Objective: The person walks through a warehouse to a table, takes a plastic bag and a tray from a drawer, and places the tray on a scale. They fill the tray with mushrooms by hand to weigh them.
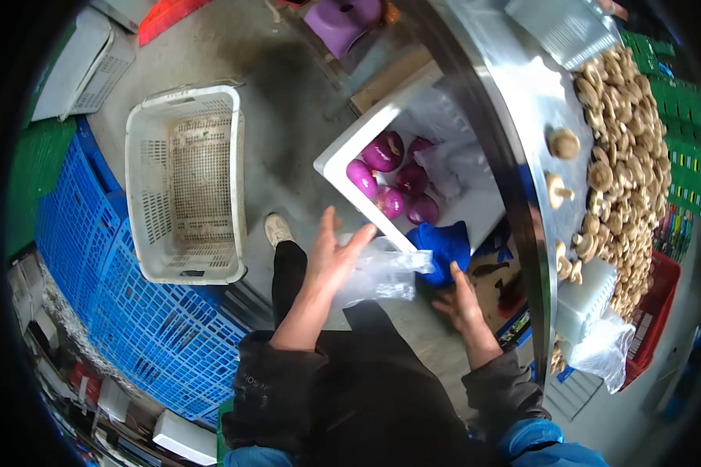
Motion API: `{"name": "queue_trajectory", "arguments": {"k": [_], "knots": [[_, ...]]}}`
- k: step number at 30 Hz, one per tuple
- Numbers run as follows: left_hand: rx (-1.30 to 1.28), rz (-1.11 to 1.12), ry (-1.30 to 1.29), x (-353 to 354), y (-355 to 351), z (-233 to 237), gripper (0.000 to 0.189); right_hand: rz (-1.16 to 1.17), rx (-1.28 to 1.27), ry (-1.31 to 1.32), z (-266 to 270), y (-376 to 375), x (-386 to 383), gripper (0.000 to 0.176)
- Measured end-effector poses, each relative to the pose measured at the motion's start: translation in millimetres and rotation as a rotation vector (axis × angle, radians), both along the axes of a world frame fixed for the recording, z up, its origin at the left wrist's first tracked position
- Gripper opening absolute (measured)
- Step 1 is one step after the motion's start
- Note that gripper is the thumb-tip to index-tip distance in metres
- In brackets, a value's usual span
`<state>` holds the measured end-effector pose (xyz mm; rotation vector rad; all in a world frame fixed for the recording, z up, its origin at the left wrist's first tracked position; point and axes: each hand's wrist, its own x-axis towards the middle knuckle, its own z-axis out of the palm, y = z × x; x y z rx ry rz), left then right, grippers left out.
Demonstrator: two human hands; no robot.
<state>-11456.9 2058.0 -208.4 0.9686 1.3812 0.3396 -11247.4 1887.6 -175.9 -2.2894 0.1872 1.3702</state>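
My left hand (329,261) has its fingers spread, with the thumb stretched out over a clear plastic bag (382,274). The bag reaches from beside my left palm to a dark blue cloth (442,251). At the cloth's lower edge, my right hand (461,302) touches it with a fingertip; the grip is partly hidden. Behind the cloth stands a white foam box (336,162). Inside it lie several purple onions (411,179), beside crumpled clear plastic.
An off-white plastic basket (237,179) stands on the floor at left, beside blue crates (132,311). On the right, a metal table (549,86) carries a mushroom heap (627,179) and clear trays (588,300). A purple stool (343,27) is at the top.
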Motion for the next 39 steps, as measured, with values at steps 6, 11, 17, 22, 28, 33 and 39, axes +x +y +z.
{"name": "queue_trajectory", "arguments": {"k": [6,11,17,22,28,33,39], "knots": [[-0.294,0.059,-0.37,28.3,18.3,-25.0,0.083,-0.534,0.217,0.374,-6.2,12.8,-28.5,0.069],[-0.147,-0.081,-0.231,25.4,30.7,-18.6,0.056,-0.734,0.266,0.222,-27.3,16.1,-30.0,0.049],[-0.021,-0.193,-0.193,16.3,40.7,-11.2,0.051,-0.776,0.048,0.239,-22.5,21.3,-23.0,0.043],[-0.154,-0.183,-0.148,23.4,47.6,-7.3,0.071,-0.817,0.042,0.579,0.0,19.3,-16.2,0.042],[-0.063,-0.31,-0.09,19.6,58.4,-5.7,0.095,-0.766,-0.045,0.62,29.2,27.4,-23.6,0.042],[-0.097,-0.17,-0.091,29.0,65.8,1.8,0.066,-0.678,-0.057,0.585,35.1,38.7,-20.3,0.043],[-0.044,-0.175,-0.209,57.8,79.3,-10.9,0.081,-0.625,0.22,0.289,-29.0,79.9,-13.2,0.043]]}}
